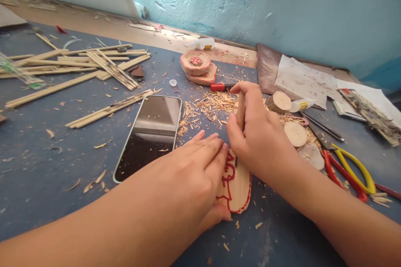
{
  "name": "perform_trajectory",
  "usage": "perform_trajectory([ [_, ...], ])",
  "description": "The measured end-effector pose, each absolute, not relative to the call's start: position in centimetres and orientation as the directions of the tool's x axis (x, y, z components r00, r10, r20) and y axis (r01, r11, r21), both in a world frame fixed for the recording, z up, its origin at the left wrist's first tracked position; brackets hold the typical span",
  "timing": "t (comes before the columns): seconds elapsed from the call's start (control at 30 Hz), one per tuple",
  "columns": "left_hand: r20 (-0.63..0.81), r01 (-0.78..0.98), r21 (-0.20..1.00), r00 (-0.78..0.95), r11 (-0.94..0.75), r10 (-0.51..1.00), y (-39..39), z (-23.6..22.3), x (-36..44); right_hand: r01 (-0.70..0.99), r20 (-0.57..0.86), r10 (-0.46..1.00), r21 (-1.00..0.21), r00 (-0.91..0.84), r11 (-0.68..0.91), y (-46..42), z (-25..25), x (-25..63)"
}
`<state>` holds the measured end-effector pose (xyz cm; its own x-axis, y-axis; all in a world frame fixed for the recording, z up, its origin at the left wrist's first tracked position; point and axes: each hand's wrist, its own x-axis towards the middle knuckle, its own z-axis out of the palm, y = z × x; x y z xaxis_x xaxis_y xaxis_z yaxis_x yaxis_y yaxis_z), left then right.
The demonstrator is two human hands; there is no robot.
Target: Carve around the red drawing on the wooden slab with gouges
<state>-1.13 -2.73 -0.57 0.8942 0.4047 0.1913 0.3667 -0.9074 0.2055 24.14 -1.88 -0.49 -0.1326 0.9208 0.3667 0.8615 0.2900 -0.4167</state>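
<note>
A flat wooden slice (238, 187) with red drawn lines lies on the blue table (46, 167) near the front. My left hand (200, 171) lies flat on it, fingers stretched out and pressed down, covering its left part. My right hand (253, 129) is closed in a fist round an upright wooden-handled tool (240, 108), whose dark tip touches the slice. Only the handle top and the tip show.
A dark phone (150, 135) lies left of my hands. Bamboo sticks (78, 64) spread at far left. Shavings (209, 106), painted wood slices (197, 66), a red marker (219, 87), round wood discs (296, 133), red-and-yellow pliers (347, 169), glue (202, 43) and paper (300, 79) lie behind and right.
</note>
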Motion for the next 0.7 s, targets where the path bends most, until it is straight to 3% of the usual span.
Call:
perform_trajectory([
  [0.2,0.219,0.359,0.158,0.896,-0.92,0.387,-3.0,-0.4,-0.9,0.816,0.368,0.928,-0.52,-0.054,0.253,-2.5,-0.7,24.5],
  [0.7,0.156,0.353,0.281,0.901,-0.892,0.406,-2.7,-0.6,-1.4,0.556,0.258,0.951,-0.772,-0.169,0.308,-1.4,-1.5,24.6],
])
